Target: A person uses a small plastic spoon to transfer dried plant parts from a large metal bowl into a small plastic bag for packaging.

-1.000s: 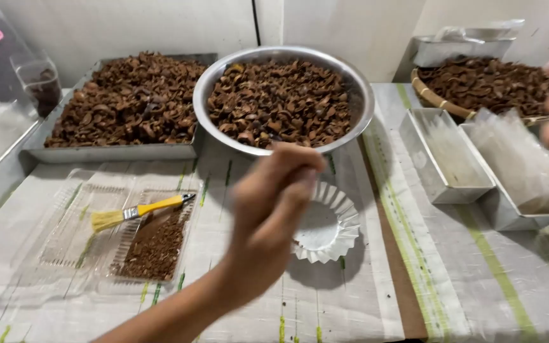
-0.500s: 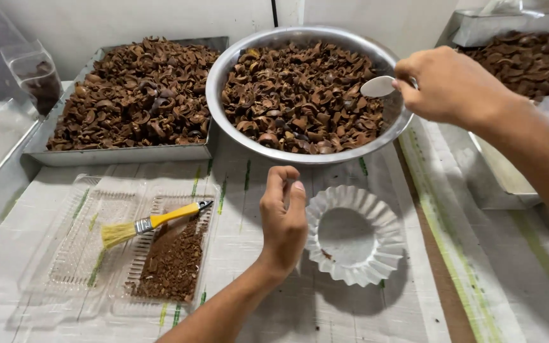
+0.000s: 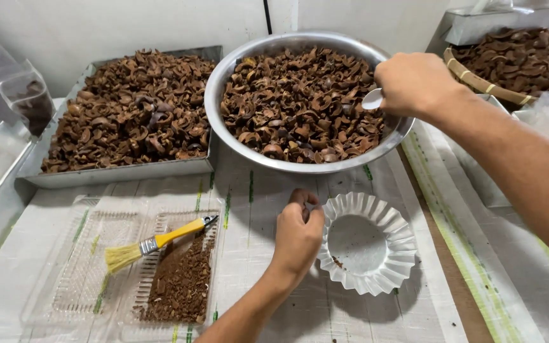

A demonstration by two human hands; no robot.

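My left hand (image 3: 298, 236) rests on the table cover with its fingers pinched together, touching the rim of a white fluted paper cup (image 3: 367, 244) that lies open and holds a few brown crumbs. My right hand (image 3: 411, 82) hovers over the right rim of a large round metal bowl (image 3: 236, 67) full of brown shell pieces and grips a small white spoon (image 3: 372, 98).
A metal tray (image 3: 122, 171) heaped with brown shells sits left of the bowl. A clear plastic tray (image 3: 84, 279) in front holds brown crumbs and a yellow-handled brush (image 3: 154, 242). A basket of shells (image 3: 516, 57) stands at the back right, and metal containers line both sides.
My left hand came down from mid-air to the paper cup's rim. My right hand moved in from the right edge to the bowl, holding the white spoon.
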